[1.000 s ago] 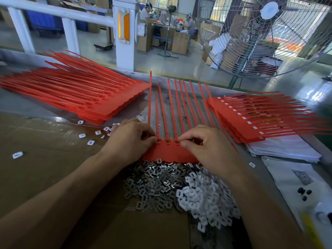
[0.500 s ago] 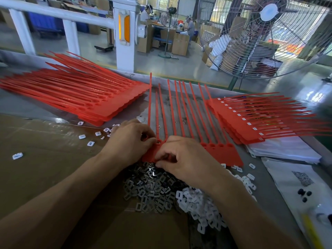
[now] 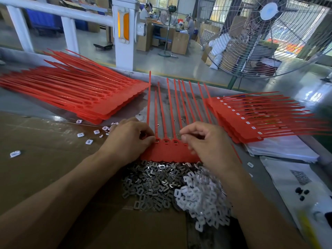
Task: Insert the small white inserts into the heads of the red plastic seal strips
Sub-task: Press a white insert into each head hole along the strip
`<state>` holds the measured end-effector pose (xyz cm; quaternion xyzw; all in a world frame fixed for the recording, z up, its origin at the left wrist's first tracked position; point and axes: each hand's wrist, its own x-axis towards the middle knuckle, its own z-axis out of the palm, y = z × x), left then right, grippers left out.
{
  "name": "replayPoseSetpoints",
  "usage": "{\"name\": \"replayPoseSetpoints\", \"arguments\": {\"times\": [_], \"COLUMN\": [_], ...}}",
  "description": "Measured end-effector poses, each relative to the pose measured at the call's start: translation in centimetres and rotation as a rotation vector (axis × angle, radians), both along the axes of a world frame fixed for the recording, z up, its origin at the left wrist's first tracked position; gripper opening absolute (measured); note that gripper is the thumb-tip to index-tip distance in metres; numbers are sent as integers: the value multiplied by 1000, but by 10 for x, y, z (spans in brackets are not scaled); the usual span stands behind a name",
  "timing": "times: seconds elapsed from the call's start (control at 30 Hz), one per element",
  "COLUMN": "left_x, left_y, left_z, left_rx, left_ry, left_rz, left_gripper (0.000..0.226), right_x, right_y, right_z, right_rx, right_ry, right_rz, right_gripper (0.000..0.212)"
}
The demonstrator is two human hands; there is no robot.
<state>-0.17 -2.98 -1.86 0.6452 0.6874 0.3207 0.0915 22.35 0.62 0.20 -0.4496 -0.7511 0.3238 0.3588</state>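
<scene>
Head view: two hands work a row of red seal strips (image 3: 168,151) at centre.
Stacks of strips (image 3: 86,97) lie at 10 and 3 o'clock; white inserts (image 3: 203,200) are heaped at 6. Left hand (image 3: 129,139) pinches the row's left end; right hand (image 3: 208,142) pinches at a strip head, contents hidden.

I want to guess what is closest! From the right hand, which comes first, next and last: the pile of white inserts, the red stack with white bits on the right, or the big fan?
From the right hand:
1. Pile of white inserts, just below its wrist.
2. Red stack with white bits, to its right on the table.
3. Big fan, far behind, off the table.
</scene>
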Motion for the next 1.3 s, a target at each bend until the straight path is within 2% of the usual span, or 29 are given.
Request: {"name": "replayPoseSetpoints", "arguments": {"times": [0.13,0.33,0.63,0.9,1.3], "left_x": [0,-1,-2,-1,-2], "left_y": [0,0,0,0,0], "left_z": [0,0,0,0,0], "left_rx": [6,10,10,5,7], "left_ry": [-6,-12,-15,8,11], "left_rz": [3,-2,8,21,13], "left_gripper": [7,6,4,5,7], "right_x": [10,21,25,18,12], "right_y": [11,19,25,26,28], "right_z": [-2,-2,-6,-6,-11], "right_rx": [-76,-121,-76,-57,-55], "right_ry": [41,32,-221,-350,-294], "right_rz": [-91,-167,-204,-174,-294], "right_gripper": [23,15,10,12,17]}}
